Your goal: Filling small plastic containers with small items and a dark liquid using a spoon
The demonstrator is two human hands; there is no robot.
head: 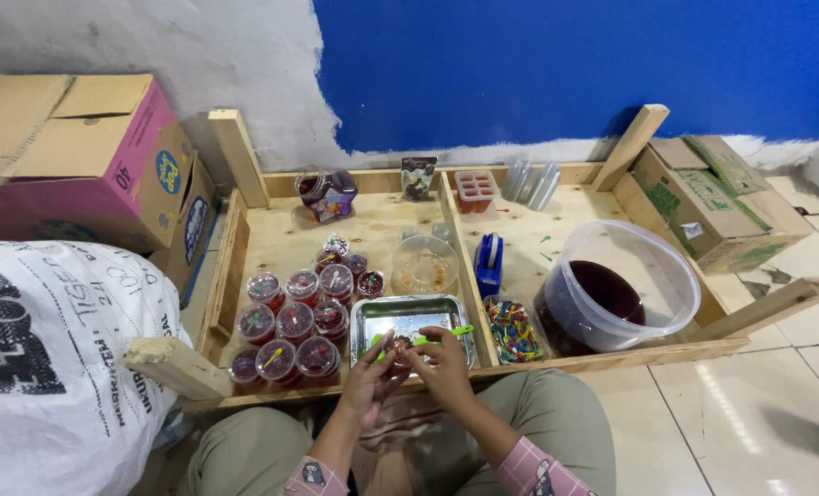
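Note:
My left hand [371, 375] and my right hand [443, 364] meet over the near edge of a metal tray [377, 317], both closed around a small clear cup with dark red filling [400, 350]. A bright green plastic spoon [437, 335] pokes out from my right hand's fingers above the cup. To the left of the tray stand several filled, lidded red cups [294, 321] in rows. A round clear bowl with orange bits [424, 266] lies just behind the tray.
A shallow wooden frame [244, 248] holds everything. A big clear tub of dark red liquid [611, 289], a box of coloured spoons [514, 331], a blue tape dispenser [488, 262], cardboard boxes [79, 161], [717, 197] and a white sack [51, 358] surround it.

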